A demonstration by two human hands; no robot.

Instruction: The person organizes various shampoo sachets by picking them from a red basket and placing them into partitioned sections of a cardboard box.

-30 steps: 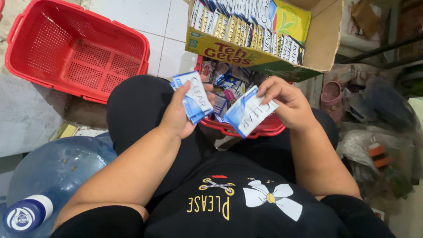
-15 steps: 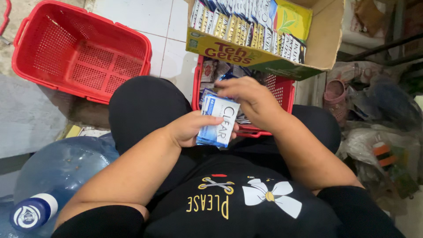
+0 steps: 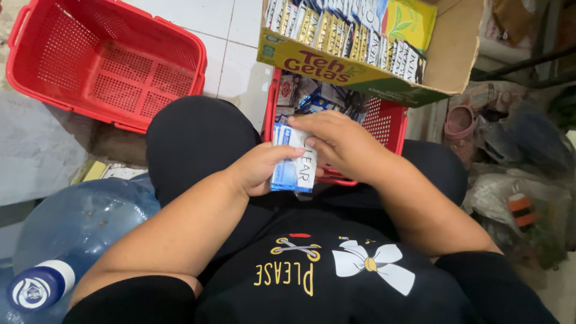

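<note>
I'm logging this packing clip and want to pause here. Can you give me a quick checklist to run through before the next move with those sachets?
1. Left hand grips the sachets: ok.
2. Right hand rests on the sachets' top: ok.
3. Sachets stacked evenly: cannot tell, fingers cover them.
4. Small red basket at the knees has free room: ok, right side bare.
5. Cardboard box sits steady on that basket: cannot tell.
6. Large red basket within reach: cannot tell.

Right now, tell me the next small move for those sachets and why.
Probably lower the blue-and-white sachet stack into the red basket ahead: both the left hand and the right hand already pinch it together just above the basket's near rim.
</note>
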